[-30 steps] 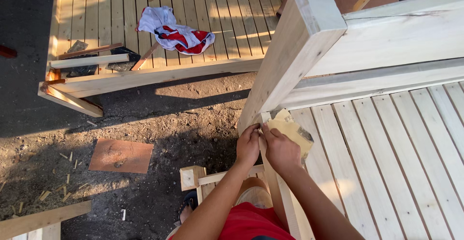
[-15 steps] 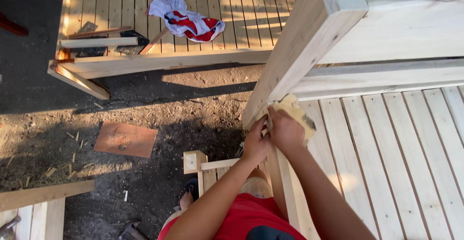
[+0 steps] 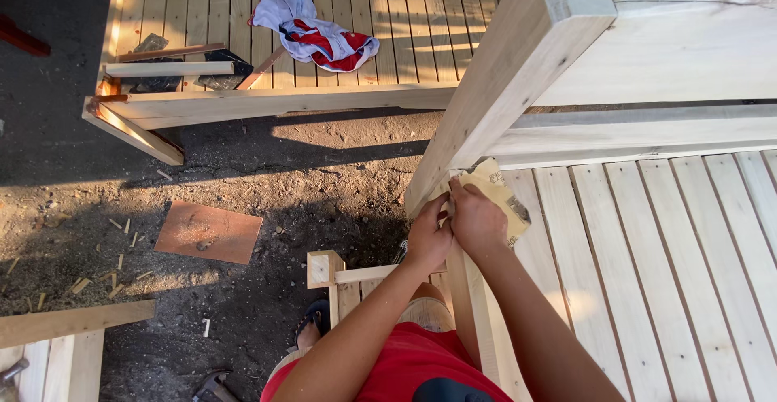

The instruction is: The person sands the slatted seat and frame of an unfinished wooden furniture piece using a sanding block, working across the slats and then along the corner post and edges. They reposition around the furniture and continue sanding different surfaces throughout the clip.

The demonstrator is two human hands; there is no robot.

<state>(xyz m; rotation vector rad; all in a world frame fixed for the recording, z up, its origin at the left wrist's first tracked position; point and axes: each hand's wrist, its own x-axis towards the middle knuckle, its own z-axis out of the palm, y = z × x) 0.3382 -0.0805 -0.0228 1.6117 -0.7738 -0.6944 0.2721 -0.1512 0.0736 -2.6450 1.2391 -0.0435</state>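
The sheet of sandpaper lies folded against the base of the slanting wooden post, just above the decking. Its long axis runs from upper left to lower right, the lower end poking out past the knuckles. The right hand covers its near part, fingers curled down over it and gripping it. The left hand sits touching the right one, fingers bent closed against the post's edge; whether it grips the paper cannot be told. Beyond, a crumpled cloth lies on another wooden platform.
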